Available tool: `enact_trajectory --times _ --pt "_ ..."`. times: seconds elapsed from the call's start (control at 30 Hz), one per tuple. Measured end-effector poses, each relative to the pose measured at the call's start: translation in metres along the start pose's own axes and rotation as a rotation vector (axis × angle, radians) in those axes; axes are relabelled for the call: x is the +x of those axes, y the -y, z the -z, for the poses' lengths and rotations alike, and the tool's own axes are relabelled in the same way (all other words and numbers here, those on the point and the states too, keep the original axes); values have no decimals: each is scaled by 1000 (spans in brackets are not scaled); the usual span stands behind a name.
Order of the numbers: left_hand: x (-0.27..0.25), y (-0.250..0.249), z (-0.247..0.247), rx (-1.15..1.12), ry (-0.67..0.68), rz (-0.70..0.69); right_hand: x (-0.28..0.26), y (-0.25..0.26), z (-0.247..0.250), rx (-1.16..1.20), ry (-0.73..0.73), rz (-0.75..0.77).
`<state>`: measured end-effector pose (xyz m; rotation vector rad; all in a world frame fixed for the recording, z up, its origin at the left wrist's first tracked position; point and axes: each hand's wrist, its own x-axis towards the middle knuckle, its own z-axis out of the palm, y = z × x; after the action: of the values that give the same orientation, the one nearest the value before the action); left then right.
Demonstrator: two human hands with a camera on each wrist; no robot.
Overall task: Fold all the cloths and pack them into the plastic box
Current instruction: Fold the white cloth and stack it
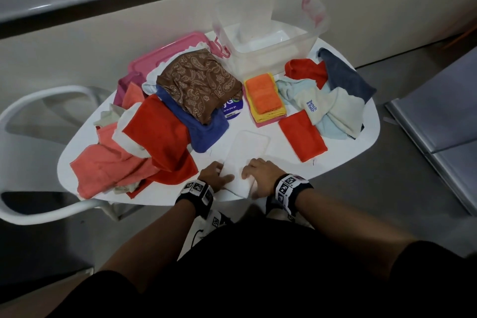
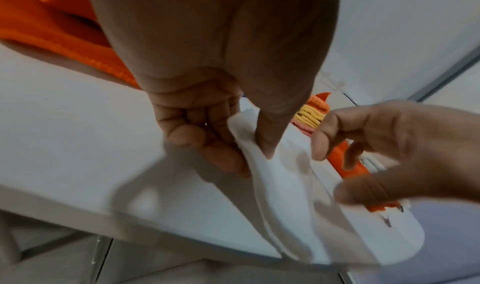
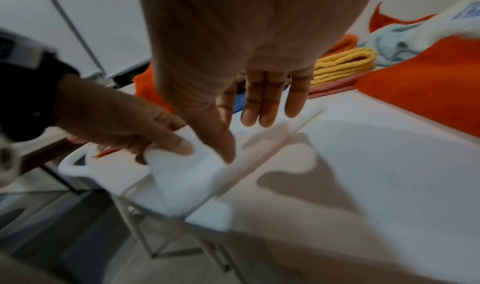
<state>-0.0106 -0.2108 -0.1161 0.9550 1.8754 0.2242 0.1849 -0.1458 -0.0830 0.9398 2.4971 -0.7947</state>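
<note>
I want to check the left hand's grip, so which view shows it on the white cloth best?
Left wrist: the left hand pinches the white cloth edge, thumb on top. Head shows only its back; right wrist is blurred.

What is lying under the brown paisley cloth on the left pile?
Directly beneath the brown paisley cloth a blue cloth sticks out toward the front, and a white cloth edge shows behind. A round purple sticker peeks out beside it. Whatever is deeper is covered.
</note>
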Motion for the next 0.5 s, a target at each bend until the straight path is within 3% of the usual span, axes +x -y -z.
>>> enact_trajectory --times 0.1,0.27,0.4,0.5 --pt "6 0 3 -283 -1 20 2 4 -6 -59 -1 -40" --pt "0 -18 7 -487 40 -68 6 9 -8 -40 -84 -106" --pt "-1 -22 14 -597 99 -83 6 2 -7 163 -176 -131" --pt "-3 -26 20 -667 191 -65 0 -9 -3 296 -135 -173"
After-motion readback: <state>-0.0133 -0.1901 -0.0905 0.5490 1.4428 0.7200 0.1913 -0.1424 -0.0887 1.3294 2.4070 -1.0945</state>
